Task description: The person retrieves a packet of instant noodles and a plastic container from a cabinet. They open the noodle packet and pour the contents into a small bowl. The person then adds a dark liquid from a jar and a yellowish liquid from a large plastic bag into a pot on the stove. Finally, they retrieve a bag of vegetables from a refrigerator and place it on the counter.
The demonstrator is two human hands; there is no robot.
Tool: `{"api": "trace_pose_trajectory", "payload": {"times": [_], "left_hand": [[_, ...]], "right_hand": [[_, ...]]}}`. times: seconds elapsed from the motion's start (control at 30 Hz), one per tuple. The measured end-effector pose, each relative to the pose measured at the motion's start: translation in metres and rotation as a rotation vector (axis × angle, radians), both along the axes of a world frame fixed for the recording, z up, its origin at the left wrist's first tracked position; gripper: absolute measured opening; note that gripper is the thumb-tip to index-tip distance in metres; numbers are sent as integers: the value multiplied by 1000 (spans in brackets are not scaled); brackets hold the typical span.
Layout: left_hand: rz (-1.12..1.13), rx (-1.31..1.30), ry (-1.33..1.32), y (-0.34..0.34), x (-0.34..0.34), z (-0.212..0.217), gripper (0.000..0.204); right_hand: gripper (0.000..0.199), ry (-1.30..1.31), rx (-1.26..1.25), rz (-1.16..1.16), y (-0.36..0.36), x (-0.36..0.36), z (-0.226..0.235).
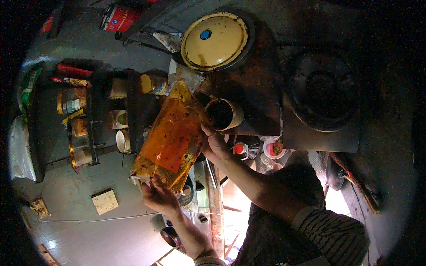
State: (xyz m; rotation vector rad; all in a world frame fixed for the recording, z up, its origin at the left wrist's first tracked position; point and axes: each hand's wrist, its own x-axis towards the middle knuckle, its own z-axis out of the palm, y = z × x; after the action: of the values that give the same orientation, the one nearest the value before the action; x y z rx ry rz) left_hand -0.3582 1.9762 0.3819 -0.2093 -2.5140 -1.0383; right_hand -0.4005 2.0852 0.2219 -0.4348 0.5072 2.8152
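Both my hands hold a large clear plastic packet (166, 133) of glossy orange stuff with dark specks, tilted in front of me. My left hand (162, 195) grips its lower end, fingers closed on the edge. On the packet's right side, my right hand (215, 144) pinches the edge, thumb up. The packet's far corner narrows to a yellowish point. Just beyond my right hand stands a pale mug (237, 116) with a dark inside. I cannot make out whether the packet is sealed.
A cream pot lid (222, 46) with a blue knob covers a pan at the back. To the right is a dark round stove top (326, 91). Wall shelves on the left hold jars (73, 102) and packages. A white cup (275, 149) with red contents stands below the dark counter.
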Motion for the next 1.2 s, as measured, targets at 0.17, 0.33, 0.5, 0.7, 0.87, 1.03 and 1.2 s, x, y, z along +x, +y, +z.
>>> {"api": "trace_pose_trajectory", "payload": {"times": [0.17, 0.33, 0.5, 0.7, 0.87, 1.03, 1.2], "left_hand": [[-44, -79, 47, 13, -1, 5, 30], [-36, -45, 48, 19, -5, 4, 30], [-43, 15, -3, 17, -3, 7, 28], [91, 50, 85, -5, 4, -8, 34], [130, 171, 49, -25, 28, -31, 33], [261, 421, 200, -54, 55, -111, 29], [186, 546, -69, -62, 98, -165, 28]], "right_hand": [[32, 43, -36, -11, -8, -8, -17], [28, 73, -2, -125, -11, -8, -14], [30, -32, 8, -15, -2, -2, -4], [27, 5, 72, 176, 1, 8, -3], [22, 12, 336, 368, 3, 23, -8], [21, -34, 632, 464, 0, 42, -27], [18, -90, 898, 421, 9, 56, -56]]}}
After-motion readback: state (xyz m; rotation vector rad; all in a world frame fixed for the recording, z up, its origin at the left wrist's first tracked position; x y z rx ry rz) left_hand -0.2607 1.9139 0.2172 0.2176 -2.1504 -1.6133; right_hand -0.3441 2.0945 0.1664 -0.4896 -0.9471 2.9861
